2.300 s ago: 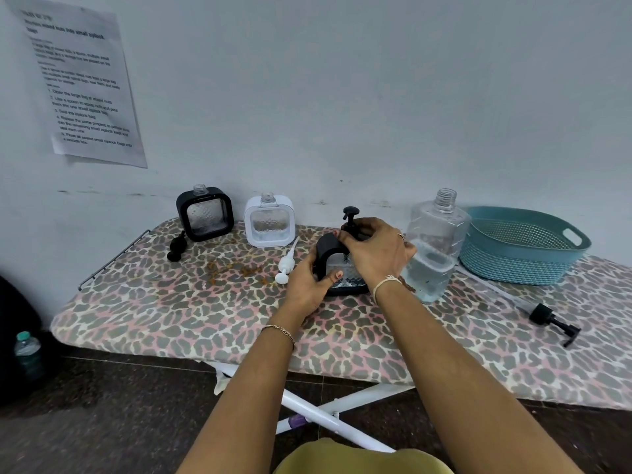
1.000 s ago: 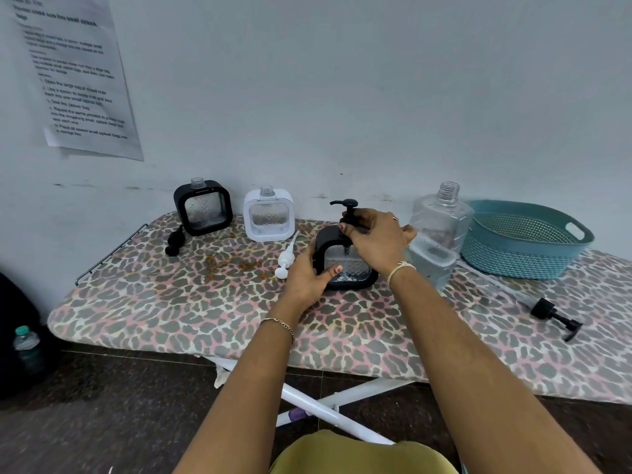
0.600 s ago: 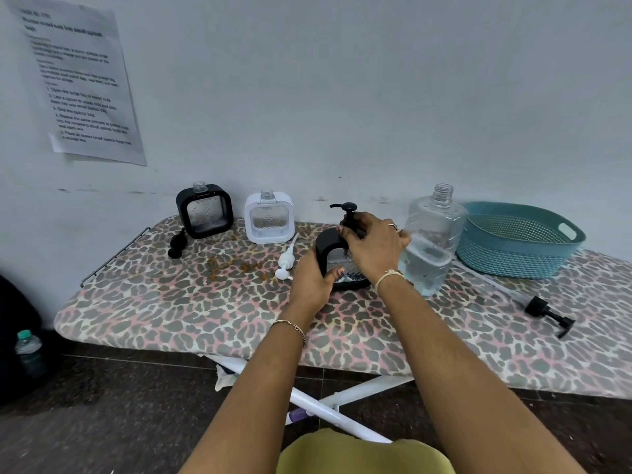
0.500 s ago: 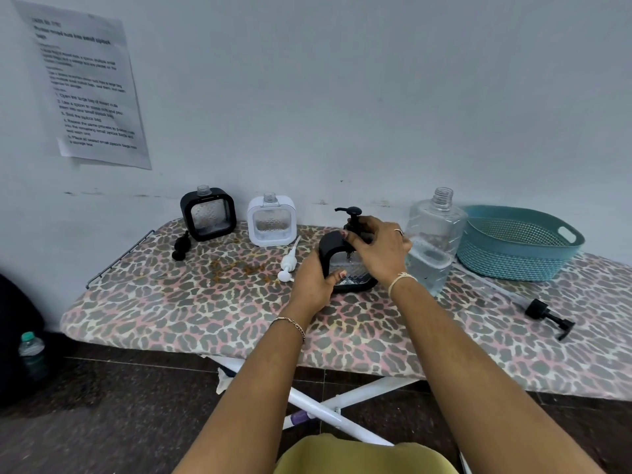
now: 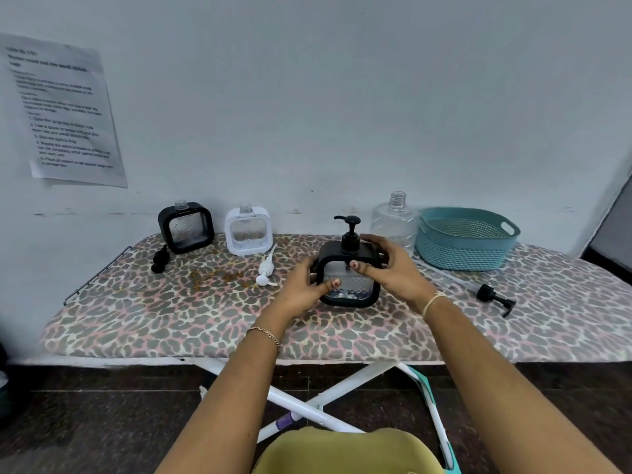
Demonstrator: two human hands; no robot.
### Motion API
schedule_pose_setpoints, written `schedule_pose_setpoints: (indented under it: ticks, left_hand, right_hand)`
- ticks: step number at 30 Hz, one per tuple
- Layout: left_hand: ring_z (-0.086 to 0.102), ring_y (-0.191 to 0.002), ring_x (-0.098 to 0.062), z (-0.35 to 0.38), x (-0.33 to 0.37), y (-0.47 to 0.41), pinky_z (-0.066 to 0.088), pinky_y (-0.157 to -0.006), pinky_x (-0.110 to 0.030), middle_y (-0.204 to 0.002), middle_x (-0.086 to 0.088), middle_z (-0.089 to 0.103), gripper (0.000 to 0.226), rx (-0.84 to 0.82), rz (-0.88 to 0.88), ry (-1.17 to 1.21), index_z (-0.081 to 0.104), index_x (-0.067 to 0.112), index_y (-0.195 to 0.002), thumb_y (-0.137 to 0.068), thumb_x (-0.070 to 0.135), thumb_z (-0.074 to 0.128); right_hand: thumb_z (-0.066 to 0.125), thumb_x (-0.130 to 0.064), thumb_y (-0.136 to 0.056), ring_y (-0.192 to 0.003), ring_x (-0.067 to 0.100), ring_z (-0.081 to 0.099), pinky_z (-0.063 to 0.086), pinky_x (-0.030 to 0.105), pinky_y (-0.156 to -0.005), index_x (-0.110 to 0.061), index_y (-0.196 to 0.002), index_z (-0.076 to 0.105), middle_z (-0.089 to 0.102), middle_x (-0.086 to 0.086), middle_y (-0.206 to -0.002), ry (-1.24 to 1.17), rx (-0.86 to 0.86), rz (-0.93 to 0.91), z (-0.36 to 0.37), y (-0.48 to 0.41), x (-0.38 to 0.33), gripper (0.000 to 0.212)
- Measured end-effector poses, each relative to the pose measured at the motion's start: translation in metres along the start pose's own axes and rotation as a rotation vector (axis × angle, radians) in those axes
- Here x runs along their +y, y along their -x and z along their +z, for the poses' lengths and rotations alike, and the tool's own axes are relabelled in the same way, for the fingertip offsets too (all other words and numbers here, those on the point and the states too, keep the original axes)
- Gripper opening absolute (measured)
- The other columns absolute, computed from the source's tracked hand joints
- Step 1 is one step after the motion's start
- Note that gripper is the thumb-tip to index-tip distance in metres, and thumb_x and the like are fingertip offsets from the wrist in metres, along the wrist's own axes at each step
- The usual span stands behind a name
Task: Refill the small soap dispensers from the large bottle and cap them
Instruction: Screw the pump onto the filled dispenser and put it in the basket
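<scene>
Both my left hand (image 5: 301,289) and right hand (image 5: 393,268) close their fingers round the black dispenser (image 5: 349,278) standing mid-table (image 5: 171,313); I'd steady it and check the pump (image 5: 349,234) sits tight.

both forearms are bare to the bottom edge of the view, with no sleeves showing. the left hand (image 5: 301,289) has a thin gold-coloured chain bracelet (image 5: 265,335) at the wrist. the right hand (image 5: 393,268) has a pale, light-coloured thread band (image 5: 432,302) around its wrist. the thumbnails that show on both hands carry reddish-pink polish, partly worn. at the bottom centre, a mustard-yellow garment (image 5: 345,451) covers the person's lap or body, smooth and plain.
</scene>
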State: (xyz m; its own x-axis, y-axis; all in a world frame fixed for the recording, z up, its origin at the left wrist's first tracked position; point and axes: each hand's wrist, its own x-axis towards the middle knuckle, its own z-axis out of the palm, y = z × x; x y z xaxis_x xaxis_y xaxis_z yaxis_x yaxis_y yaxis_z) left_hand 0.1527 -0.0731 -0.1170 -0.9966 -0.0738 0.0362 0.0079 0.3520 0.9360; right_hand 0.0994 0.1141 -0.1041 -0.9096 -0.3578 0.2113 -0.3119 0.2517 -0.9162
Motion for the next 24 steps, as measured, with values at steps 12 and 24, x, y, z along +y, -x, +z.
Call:
schedule_pose_setpoints:
  ticks: [12,24]
  left_hand:
    - [0.058,-0.118,-0.024,0.089,0.055,-0.007,0.05,-0.099,-0.046,-0.13,-0.005,0.059,0.067,-0.112,0.114,0.145,0.049,0.015,-0.135,-0.077,0.031,0.077]
    - [0.03,-0.139,-0.01,0.164,0.091,-0.052,0.028,-0.112,-0.03,-0.155,0.002,0.027,0.066,-0.246,0.079,0.299,0.016,0.021,-0.152,-0.097,0.017,0.053]
  right_hand:
    - [0.083,-0.009,-0.073,-0.087,0.012,0.066,0.052,0.015,-0.069,-0.003,-0.112,0.06,0.07,0.005,-0.099,0.01,0.275,0.053,-0.111,0.041,-0.007,0.046]
    - [0.086,-0.024,-0.066,-0.088,0.016,0.065,0.051,0.027,-0.076,-0.012,-0.1,0.062,0.069,0.004,-0.096,0.199,0.587,0.051,-0.2,-0.004,-0.009,0.043]
